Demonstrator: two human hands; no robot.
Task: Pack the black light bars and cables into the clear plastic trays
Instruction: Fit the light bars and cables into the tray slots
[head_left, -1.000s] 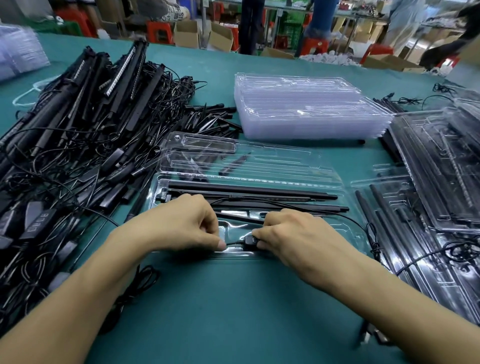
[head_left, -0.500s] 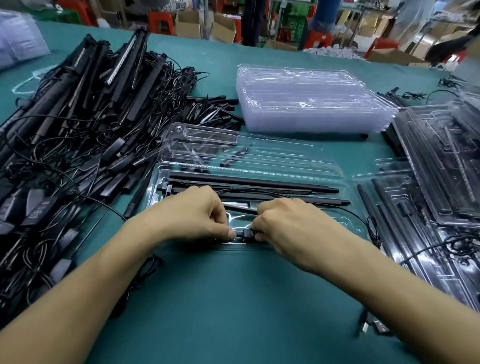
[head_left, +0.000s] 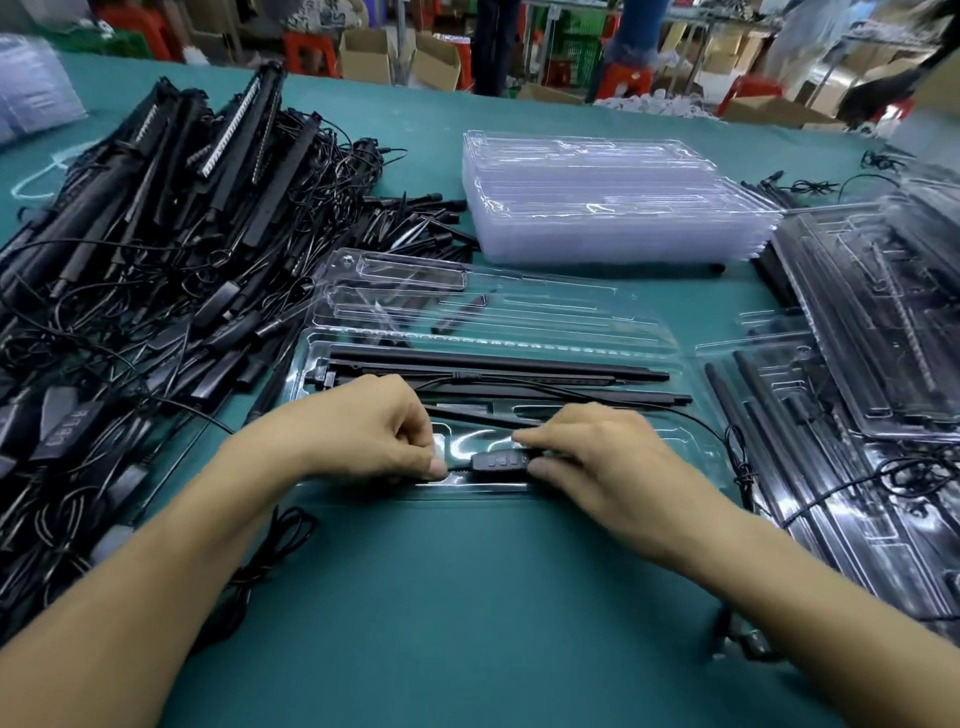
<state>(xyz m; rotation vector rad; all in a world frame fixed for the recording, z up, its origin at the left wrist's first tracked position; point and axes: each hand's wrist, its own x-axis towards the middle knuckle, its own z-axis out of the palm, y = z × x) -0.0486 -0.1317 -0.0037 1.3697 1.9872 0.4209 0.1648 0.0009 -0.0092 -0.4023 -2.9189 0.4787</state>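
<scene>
- The small black button controller (head_left: 500, 461) on its thin black cable (head_left: 740, 460) sits over the near pocket of the open clear plastic tray (head_left: 467, 491). Long black light bars (head_left: 498, 364) lie in the tray's grooves.
- The left hand (head_left: 374, 431), fingers curled, pinches the cable just beside the controller. The right hand (head_left: 608, 462), also curled, pinches the controller's other end.
- The controller is probably light and rigid, best held by its ends. The cable looks limp yet springy, and the tray thin and flexible.
- The teal tabletop (head_left: 467, 613) carries a tangled heap of loose bars and cables (head_left: 156, 234) on the left, a stack of empty clear trays (head_left: 597, 202) beyond and packed trays (head_left: 857, 364) on the right. Cardboard boxes (head_left: 363, 52) stand behind.
</scene>
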